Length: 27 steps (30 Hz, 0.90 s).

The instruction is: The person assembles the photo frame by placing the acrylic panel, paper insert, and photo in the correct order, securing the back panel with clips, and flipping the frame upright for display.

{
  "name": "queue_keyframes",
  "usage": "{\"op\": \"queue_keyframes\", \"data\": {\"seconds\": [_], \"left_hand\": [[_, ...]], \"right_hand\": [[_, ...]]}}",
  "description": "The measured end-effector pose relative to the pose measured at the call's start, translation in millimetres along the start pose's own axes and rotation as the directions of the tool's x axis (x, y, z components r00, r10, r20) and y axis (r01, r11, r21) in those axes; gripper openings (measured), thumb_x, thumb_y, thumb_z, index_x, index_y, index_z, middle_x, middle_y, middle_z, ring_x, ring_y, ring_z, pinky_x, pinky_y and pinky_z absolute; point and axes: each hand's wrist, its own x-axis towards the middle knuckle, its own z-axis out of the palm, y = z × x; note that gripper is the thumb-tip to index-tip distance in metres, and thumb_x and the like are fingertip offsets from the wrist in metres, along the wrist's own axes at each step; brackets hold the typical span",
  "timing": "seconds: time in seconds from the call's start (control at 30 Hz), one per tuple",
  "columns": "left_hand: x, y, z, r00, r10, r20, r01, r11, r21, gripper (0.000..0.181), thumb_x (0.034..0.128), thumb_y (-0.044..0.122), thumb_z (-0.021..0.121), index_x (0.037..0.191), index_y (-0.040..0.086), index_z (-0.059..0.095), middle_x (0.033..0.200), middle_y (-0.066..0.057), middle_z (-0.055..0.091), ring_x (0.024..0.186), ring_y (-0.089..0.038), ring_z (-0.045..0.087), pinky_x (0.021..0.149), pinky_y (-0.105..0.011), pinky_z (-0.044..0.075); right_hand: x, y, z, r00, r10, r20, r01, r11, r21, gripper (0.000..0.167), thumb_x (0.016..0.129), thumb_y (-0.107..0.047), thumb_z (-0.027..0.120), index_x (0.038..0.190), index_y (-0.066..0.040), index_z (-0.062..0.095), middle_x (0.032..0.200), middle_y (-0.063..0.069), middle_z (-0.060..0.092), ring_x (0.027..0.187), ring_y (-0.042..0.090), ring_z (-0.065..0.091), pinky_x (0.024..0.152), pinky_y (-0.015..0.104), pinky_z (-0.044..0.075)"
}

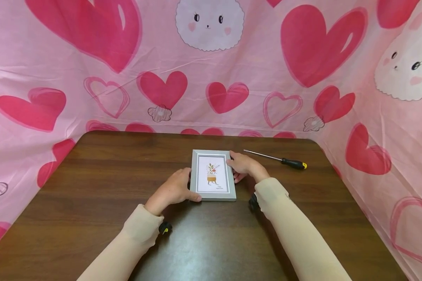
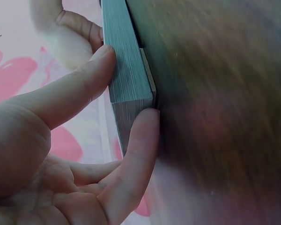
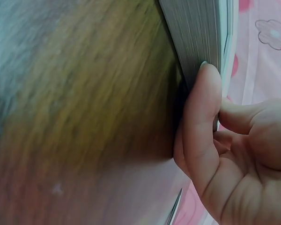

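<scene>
A silver-grey picture frame [image 1: 212,175], with a printed plant in an orange-brown pot under its front, lies face up at the middle of the table. The left hand [image 1: 174,189] holds its left side, thumb at the lower left corner. In the left wrist view, the thumb and a finger touch the brushed side of the frame [image 2: 126,65]. At the opposite side, the right hand [image 1: 245,164] grips the frame's right edge, thumb on top near the upper right. The right wrist view shows a finger pressed to the side wall of the frame [image 3: 196,37]; some fingertips are hidden.
A screwdriver [image 1: 293,163] with a black and yellow handle lies right of the right hand, its shaft pointing left. The dark wooden table [image 1: 84,187] ends at a pink heart-patterned cloth [image 1: 197,62] hanging at the back and sides.
</scene>
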Motion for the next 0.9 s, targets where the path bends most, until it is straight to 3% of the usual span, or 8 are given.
{"op": "queue_keyframes", "data": {"seconds": [0.3, 0.77, 0.9], "left_hand": [[0.7, -1.7, -1.9, 1.0, -0.018, 0.006, 0.018, 1.0, 0.006, 0.102, 0.0768, 0.03, 0.098, 0.153, -0.009, 0.042, 0.15, -0.025, 0.053, 0.133, -0.038, 0.054, 0.116, -0.054, 0.046], [0.7, -0.6, -5.7, 1.0, -0.004, 0.019, 0.004, 1.0, 0.017, 0.099, 0.0775, 0.029, 0.098, 0.151, -0.008, 0.043, 0.149, -0.025, 0.054, 0.131, -0.037, 0.055, 0.115, -0.055, 0.047], [-0.2, -0.9, -5.3, 1.0, 0.002, 0.031, -0.002, 1.0, 0.02, 0.097, 0.0773, 0.029, 0.098, 0.15, -0.007, 0.045, 0.147, -0.024, 0.056, 0.127, -0.036, 0.056, 0.114, -0.055, 0.048]], "right_hand": [[4.5, 1.0, 5.8, 1.0, 0.007, -0.013, -0.007, 1.0, -0.031, 0.068, 0.116, -0.029, 0.043, 0.171, -0.008, 0.008, 0.096, 0.017, 0.052, 0.06, 0.017, 0.059, 0.058, 0.03, 0.063], [0.5, -0.5, 7.5, 0.999, 0.019, -0.034, -0.02, 0.999, -0.041, 0.069, 0.116, -0.031, 0.042, 0.171, -0.011, 0.006, 0.121, 0.024, 0.052, 0.065, 0.021, 0.059, 0.061, 0.031, 0.063], [-0.5, 1.9, 8.7, 0.999, 0.014, -0.036, -0.015, 0.999, -0.032, 0.069, 0.116, -0.031, 0.043, 0.171, -0.009, 0.008, 0.116, 0.023, 0.053, 0.064, 0.02, 0.061, 0.06, 0.031, 0.063]]}}
